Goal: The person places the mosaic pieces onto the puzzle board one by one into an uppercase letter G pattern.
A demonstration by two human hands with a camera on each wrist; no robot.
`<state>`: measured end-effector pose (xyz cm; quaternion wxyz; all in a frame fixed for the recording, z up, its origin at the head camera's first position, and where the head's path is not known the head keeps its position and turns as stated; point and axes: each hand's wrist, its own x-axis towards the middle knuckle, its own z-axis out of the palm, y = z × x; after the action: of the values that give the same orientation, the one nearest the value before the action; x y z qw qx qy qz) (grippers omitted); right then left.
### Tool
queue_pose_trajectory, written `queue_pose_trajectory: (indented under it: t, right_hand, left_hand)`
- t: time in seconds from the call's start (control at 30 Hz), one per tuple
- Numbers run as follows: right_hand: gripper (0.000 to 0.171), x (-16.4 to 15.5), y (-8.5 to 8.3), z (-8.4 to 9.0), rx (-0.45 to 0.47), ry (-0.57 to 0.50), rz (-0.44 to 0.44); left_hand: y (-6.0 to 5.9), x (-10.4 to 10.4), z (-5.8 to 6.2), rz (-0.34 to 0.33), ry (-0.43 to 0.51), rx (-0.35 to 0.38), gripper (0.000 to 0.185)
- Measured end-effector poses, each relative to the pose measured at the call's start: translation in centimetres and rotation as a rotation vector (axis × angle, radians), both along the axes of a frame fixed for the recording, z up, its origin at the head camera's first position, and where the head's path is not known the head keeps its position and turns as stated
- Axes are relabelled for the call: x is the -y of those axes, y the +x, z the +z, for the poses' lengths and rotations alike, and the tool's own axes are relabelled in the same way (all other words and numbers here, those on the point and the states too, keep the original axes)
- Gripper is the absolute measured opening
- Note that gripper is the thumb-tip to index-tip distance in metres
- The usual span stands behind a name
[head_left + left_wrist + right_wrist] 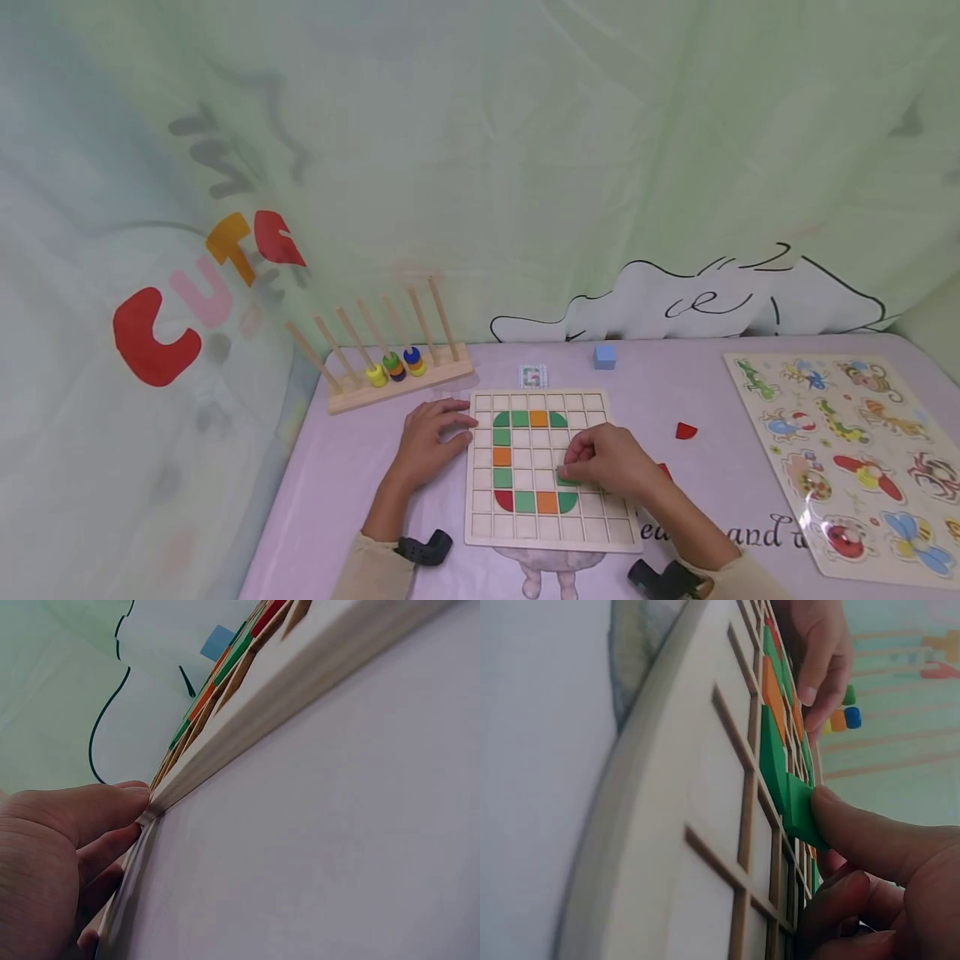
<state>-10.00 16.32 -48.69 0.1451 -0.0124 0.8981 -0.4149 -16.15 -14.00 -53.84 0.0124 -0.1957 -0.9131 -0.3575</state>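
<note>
A wooden grid board (480,533) lies on the table, with green, orange and red tiles set in a ring of its squares. My right hand (611,460) pinches a green square tile (802,814) between thumb and fingers, close over a square on the ring's right side. Just below it sits a green rounded corner tile (772,754). My left hand (431,437) rests at the board's left edge, fingers loosely extended, its thumb and fingertips touching the rim in the left wrist view.
A bead rack with wooden pegs (401,387) stands behind on the left. A small pattern card (533,377) and a blue cube (604,357) lie beyond the board. Right of it are a red quarter-round piece (686,431) and an animal puzzle board (840,533).
</note>
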Motion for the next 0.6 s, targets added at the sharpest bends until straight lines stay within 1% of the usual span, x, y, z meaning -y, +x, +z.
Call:
queue_pose_trajectory:
  t: [0.1,0.27,0.6]
  right_hand:
    - [0.020,0.39,0.18,0.09,0.015,0.017,-0.021]
    - [0.021,0.62,0.37,0.24,0.024,0.036,-0.021]
    - [0.028,0.63,0.39,-0.22,-0.023,0.086,-0.008]
  left_hand:
    - [0.00,0.01,0.07,-0.002,-0.002,-0.004,0.017]
    - [0.01,0.06,0.07,-0.001,-0.003,-0.006,0.017]
    - [0.03,0.02,0.14,-0.002,0.000,0.002,0.017]
